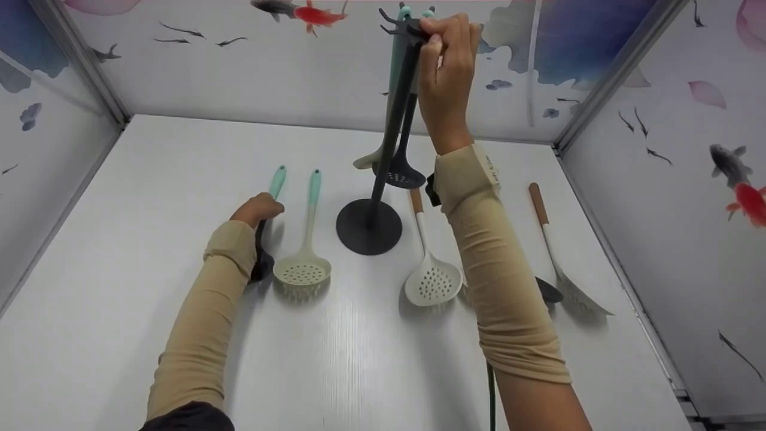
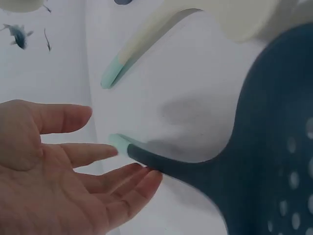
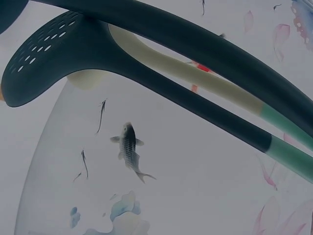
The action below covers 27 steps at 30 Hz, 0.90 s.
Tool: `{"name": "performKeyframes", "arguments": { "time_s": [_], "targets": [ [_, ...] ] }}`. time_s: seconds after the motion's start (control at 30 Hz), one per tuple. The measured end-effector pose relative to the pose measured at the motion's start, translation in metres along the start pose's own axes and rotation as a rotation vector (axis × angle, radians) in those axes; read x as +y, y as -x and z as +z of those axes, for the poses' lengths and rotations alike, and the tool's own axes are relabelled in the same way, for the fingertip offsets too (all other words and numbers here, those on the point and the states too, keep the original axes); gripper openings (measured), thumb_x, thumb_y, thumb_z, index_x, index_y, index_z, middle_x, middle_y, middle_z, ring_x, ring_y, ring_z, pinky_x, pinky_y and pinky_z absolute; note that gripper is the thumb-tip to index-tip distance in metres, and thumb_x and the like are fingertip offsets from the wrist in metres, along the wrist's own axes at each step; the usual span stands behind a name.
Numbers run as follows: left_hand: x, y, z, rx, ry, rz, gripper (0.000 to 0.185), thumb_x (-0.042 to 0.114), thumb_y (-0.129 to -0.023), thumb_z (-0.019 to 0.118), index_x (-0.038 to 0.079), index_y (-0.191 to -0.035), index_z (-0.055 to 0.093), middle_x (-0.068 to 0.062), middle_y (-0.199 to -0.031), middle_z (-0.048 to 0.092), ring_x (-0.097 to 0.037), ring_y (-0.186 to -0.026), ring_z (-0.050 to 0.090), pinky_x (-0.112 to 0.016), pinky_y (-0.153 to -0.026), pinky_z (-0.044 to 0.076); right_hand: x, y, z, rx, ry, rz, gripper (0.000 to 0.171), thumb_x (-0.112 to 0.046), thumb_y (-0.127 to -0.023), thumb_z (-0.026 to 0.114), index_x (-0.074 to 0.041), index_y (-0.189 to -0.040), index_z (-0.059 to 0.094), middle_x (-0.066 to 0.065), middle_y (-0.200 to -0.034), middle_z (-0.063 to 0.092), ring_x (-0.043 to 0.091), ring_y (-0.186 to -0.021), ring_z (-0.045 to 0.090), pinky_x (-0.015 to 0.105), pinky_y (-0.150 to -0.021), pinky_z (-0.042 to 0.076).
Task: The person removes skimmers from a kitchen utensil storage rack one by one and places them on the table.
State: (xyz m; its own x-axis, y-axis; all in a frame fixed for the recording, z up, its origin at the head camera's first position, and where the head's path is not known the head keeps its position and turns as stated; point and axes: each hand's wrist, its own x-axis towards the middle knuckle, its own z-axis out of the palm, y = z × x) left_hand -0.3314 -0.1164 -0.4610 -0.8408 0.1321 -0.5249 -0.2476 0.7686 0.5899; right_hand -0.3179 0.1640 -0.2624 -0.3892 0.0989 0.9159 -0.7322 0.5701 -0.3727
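Note:
My right hand [image 1: 452, 66] pinches the hooked top of a black utensil stand [image 1: 369, 230], whose round base is on the table. From its hooks hang a dark slotted skimmer [image 3: 54, 44] and a cream utensil [image 3: 188, 73], both with mint handle ends. Lower left, my left hand [image 1: 257, 208] is at the handle of another dark perforated skimmer [image 2: 274, 147]. Its fingers are spread, with fingertips right at the handle and the thumb apart from it. A cream skimmer [image 1: 302, 273] with a mint handle lies just to the right of that hand.
Right of the stand lie a white skimmer [image 1: 434, 284] with a wooden handle and a white turner [image 1: 574, 293]. A dark utensil [image 1: 549, 291] is partly hidden behind my right forearm. Printed panels [image 1: 239, 78] wall the white table [image 1: 335, 359] at the back and sides.

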Motion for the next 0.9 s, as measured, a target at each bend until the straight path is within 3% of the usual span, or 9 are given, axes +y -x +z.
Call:
{"name": "performKeyframes", "arguments": {
  "time_s": [0.13,0.23,0.4,0.77,0.9],
  "targets": [
    [0.001,0.003,0.005,-0.04,-0.072,-0.061,0.061,0.014,-0.088,0.034,-0.007,-0.143,0.02,-0.029,-0.144,0.03,-0.039,-0.128,0.037,-0.049,-0.107,0.033,0.0,0.0,-0.001,-0.001,-0.007,0.0,0.024,0.0,-0.089,0.038,0.001,-0.099,0.06,0.014,-0.089,0.051,0.018,-0.095,0.039,0.023,-0.085,0.035],
    [0.005,0.007,0.007,-0.032,-0.162,-0.083,0.06,0.016,-0.089,0.034,-0.006,-0.144,0.023,-0.03,-0.142,0.033,-0.04,-0.126,0.041,-0.048,-0.104,0.037,-0.001,-0.001,-0.001,0.001,-0.006,0.004,0.025,0.0,-0.089,0.038,0.001,-0.098,0.061,0.014,-0.089,0.052,0.017,-0.095,0.04,0.023,-0.085,0.035],
    [0.008,0.012,0.009,-0.022,-0.214,-0.139,0.056,0.018,-0.091,0.036,-0.009,-0.14,0.029,-0.031,-0.14,0.033,-0.04,-0.12,0.045,-0.047,-0.101,0.04,-0.002,-0.002,-0.002,-0.014,-0.008,0.009,0.026,0.0,-0.088,0.038,0.001,-0.099,0.061,0.011,-0.088,0.051,0.016,-0.095,0.04,0.023,-0.084,0.035],
    [0.01,0.02,0.009,0.021,-0.218,-0.074,0.048,0.013,-0.089,0.038,-0.011,-0.129,0.044,-0.029,-0.131,0.047,-0.036,-0.109,0.049,-0.048,-0.099,0.041,-0.004,-0.002,-0.004,-0.07,-0.015,0.035,0.026,0.001,-0.09,0.039,0.002,-0.102,0.062,0.014,-0.091,0.054,0.018,-0.096,0.041,0.023,-0.088,0.035],
    [0.026,0.025,0.004,0.032,-0.223,-0.084,0.051,0.017,-0.091,0.039,-0.011,-0.134,0.039,-0.032,-0.139,0.034,-0.039,-0.116,0.046,-0.05,-0.1,0.039,-0.004,-0.004,-0.008,-0.099,-0.004,0.036,0.027,0.001,-0.09,0.039,0.002,-0.105,0.061,0.015,-0.092,0.054,0.017,-0.095,0.041,0.023,-0.084,0.036]
  ]
}}
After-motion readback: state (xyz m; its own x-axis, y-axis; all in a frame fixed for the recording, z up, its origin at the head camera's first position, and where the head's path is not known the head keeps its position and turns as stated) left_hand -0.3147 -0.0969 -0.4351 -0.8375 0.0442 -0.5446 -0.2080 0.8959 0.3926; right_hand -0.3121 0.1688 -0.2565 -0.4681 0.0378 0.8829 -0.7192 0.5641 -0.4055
